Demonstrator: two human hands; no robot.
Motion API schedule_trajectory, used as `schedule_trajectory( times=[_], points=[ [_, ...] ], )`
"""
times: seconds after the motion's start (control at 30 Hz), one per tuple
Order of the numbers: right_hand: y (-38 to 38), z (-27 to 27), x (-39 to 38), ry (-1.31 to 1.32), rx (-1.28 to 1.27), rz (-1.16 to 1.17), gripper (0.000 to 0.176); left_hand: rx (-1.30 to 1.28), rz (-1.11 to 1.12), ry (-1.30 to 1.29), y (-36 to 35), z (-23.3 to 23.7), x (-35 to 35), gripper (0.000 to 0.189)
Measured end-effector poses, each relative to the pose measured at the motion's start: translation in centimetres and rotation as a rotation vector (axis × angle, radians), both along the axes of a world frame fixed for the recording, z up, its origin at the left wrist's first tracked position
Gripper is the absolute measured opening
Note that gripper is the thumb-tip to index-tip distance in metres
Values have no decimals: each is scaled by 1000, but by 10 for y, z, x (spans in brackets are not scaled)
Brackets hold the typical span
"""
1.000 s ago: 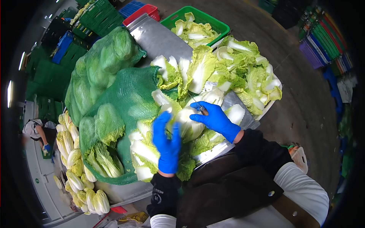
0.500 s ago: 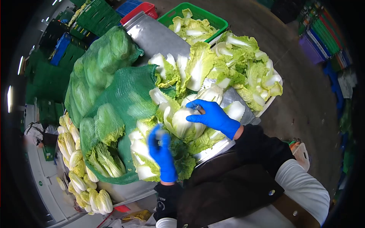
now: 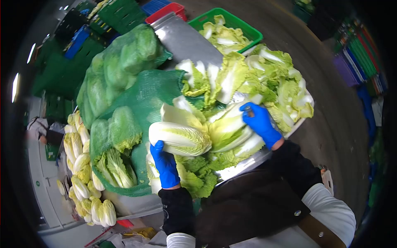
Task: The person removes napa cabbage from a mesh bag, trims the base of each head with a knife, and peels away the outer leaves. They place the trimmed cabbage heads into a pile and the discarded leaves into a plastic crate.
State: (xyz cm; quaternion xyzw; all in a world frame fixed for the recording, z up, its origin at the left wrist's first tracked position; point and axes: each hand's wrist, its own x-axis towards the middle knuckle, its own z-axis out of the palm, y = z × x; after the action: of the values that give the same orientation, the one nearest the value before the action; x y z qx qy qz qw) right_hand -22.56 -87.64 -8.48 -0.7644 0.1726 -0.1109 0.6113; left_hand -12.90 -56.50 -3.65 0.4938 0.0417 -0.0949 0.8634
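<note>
My left hand [image 3: 165, 166], in a blue glove, grips a Chinese cabbage [image 3: 180, 138] from below at its pale base end. The head lies tilted on its side, white and smooth outside, with its yellow-green tip pointing right. My right hand [image 3: 261, 125], also gloved in blue, closes around the white end of a loose cabbage leaf [image 3: 231, 130] beside the head. A small metal-and-brown tool [image 3: 248, 110] shows at its fingers, mostly hidden. Stripped leaves [image 3: 200, 175] lie beneath both hands.
A green mesh sack [image 3: 153, 89] with cabbages lies open at left, with a full sack [image 3: 124, 62] behind it. Trimmed heads [image 3: 80, 165] are piled at far left. Loose leaves [image 3: 285, 87] heap up at right, near a green crate [image 3: 252, 37] and the metal table [image 3: 188, 39].
My left hand has moved from empty and blurred to gripping the cabbage. My right hand has shifted right with a leaf, away from the head. The head now lies turned sideways.
</note>
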Motion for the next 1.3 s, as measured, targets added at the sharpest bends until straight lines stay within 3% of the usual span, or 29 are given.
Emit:
schedule_trajectory(
  times=[0.03, 0.1, 0.17, 0.23, 0.27, 0.3, 0.37, 0.4, 0.43, 0.5, 0.53, 0.57, 0.63, 0.67, 0.7, 0.77, 0.8, 0.93, 1.03, 1.1, 1.13, 1.2, 1.23, 1.3],
  points=[
    [-4, 13, 4, 50, -101, -68, 21, -149, 34, 64, -2, 11, -3, 69],
    [13, 32, 20, -3, 29, -39, 30, -476, -149, 54, -12, 25, -4, 73],
    [52, 57, 39, -366, 207, 160, 48, -538, -179, 77, -27, 30, -9, 73],
    [72, 120, 32, 146, 355, 382, 62, -609, -217, 106, -41, 32, -14, 74],
    [75, 116, 35, 270, 346, 557, 56, -596, -168, 149, -47, 33, -16, 72],
    [79, 105, 33, 271, 342, 561, 56, -584, -115, 190, -49, 33, -16, 70],
    [87, 83, 24, -84, 558, 324, 59, -747, -166, 215, -37, 32, -10, 67],
    [81, 85, 19, -302, 326, 330, 63, -626, -69, 206, -33, 35, -11, 69],
    [82, 103, 15, -304, 321, 347, 63, -505, 27, 197, -30, 41, -11, 72],
    [83, 140, -5, -238, 503, 495, 67, -651, 58, 182, -23, 60, -26, 75],
    [86, 129, -2, -318, 321, 484, 69, -735, -7, 140, -23, 69, -33, 76],
    [86, 124, -3, -320, 316, 492, 69, -818, -73, 94, -24, 73, -37, 79],
    [91, 123, -4, -187, 697, 401, 69, -701, 45, 13, -30, 53, -34, 84],
    [85, 131, -7, 176, 666, 417, 61, -629, 26, -24, -39, 52, -27, 85],
    [88, 128, -6, 176, 662, 427, 61, -560, 7, -61, -46, 49, -23, 87],
    [96, 112, -8, 321, 498, 358, 50, -671, -78, -137, -46, 28, -24, 86],
    [98, 103, -11, 161, 331, 304, 37, -713, -61, -67, -46, 26, -25, 85],
    [85, 97, -16, 84, 255, 359, 34, -799, 10, 116, -38, 24, -28, 79],
    [71, 119, -13, 123, 169, 548, 30, -768, -14, 161, -34, 22, -28, 76],
    [66, 134, -10, 293, 574, 564, 27, -729, -46, 165, -33, 18, -31, 75],
    [74, 126, -6, 299, 574, 568, 27, -667, -21, 198, -34, 15, -35, 75],
    [93, 104, 7, -252, 166, 278, 30, -602, -38, 196, -42, 22, -43, 74],
    [92, 104, 6, -252, 165, 277, 30, -602, -38, 197, -44, 23, -45, 74],
    [90, 106, 1, -91, -81, 357, 38, -433, 42, 219, -47, 24, -49, 74]
  ],
)
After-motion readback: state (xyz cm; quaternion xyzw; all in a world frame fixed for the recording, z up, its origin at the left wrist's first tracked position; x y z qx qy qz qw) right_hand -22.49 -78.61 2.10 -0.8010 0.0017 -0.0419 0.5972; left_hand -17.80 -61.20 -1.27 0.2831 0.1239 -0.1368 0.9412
